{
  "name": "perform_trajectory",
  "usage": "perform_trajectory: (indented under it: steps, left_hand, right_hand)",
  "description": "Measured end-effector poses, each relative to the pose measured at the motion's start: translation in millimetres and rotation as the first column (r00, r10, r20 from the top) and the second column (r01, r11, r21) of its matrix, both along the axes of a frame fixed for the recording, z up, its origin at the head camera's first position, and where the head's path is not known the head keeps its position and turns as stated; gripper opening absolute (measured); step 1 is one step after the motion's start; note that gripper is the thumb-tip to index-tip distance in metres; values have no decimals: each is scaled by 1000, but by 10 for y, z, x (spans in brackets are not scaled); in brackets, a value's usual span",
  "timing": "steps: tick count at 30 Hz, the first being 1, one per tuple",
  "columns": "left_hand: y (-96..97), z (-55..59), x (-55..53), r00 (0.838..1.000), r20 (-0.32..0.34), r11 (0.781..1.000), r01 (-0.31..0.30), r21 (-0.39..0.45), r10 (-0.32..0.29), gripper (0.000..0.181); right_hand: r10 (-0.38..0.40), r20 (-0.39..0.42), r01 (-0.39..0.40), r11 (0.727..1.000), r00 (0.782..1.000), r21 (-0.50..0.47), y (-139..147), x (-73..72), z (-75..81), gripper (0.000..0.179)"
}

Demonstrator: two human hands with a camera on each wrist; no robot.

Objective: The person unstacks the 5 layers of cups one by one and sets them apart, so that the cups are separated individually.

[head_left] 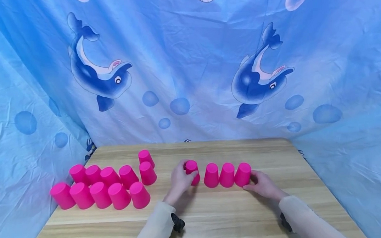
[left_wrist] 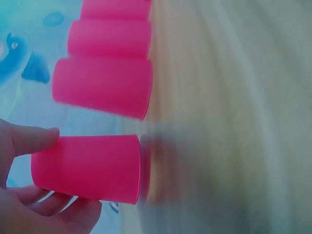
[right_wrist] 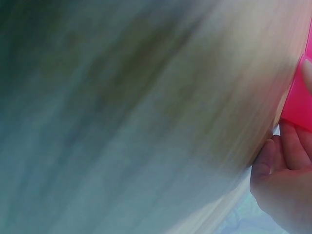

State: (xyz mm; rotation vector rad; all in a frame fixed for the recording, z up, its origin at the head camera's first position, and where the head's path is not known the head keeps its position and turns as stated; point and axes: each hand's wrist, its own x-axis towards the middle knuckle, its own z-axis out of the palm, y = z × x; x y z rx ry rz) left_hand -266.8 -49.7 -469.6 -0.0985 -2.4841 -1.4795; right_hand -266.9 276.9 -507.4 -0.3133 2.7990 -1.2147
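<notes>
My left hand grips an upside-down pink plastic cup, thumb on one side and fingers round the other. In the left wrist view the rim of this held cup is close over the wooden table, with a shadow beside it. To its right, three more pink cups stand mouth-down in a row, the middle one close between its neighbours. At the row's right end my right hand holds the last cup low on its side, thumb in front. The right wrist view shows only part of that cup.
On the table's left side stand several upside-down pink cups in a front row and a row behind. Another cup stands farther back. A blue dolphin-print curtain surrounds the wooden table.
</notes>
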Motion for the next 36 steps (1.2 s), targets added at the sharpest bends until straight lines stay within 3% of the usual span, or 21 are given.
perform_trajectory:
  steps: [6,18,28,36]
  left_hand:
    - [-206,61,-135,989,-37,990,-143,-9,142,42]
    - [-495,147,-317,959,58,959,-282,42,279,39]
    - [-630,88,-478,952,86,956,-293,-2,292,57]
    - [-642,70,-498,953,113,960,-280,-10,280,60]
  right_hand:
    - [-4,6,4,1000,1000,10,-9,17,19,69]
    - [-22,15,22,1000,1000,-5,-15,25,30,67]
    - [9,-4,-9,1000,1000,-16,-5,21,11,65]
    - [-5,1,5,1000,1000,-9,2,21,23,66]
